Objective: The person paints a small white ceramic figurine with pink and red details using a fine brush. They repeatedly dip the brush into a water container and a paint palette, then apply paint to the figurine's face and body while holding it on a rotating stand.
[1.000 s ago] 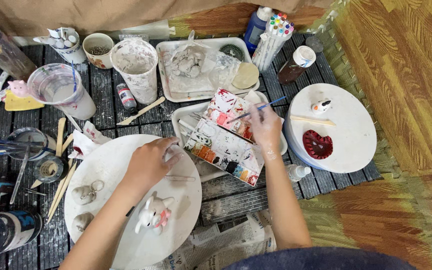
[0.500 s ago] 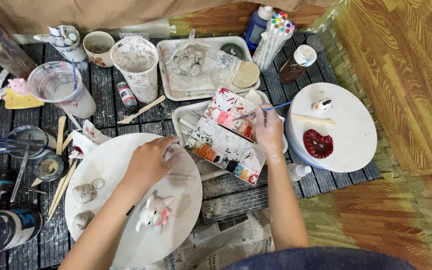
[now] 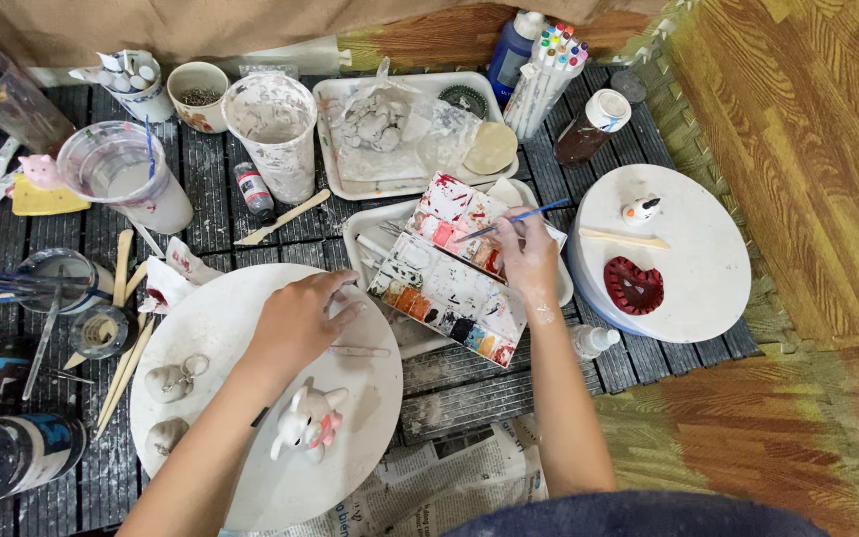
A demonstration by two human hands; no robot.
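1. The right hand [image 3: 527, 261] pinches a thin blue brush [image 3: 514, 220], whose tip rests on the paint palette [image 3: 449, 268] just left of the fingers.
2. The palette lies tilted on a white tray [image 3: 375, 224], centre of the table.
3. The left hand [image 3: 295, 323] lies loosely curled, holding nothing, on the near-left round board [image 3: 251, 477].
4. A small white figurine [image 3: 307, 423] stands on that board, just near of the left hand.
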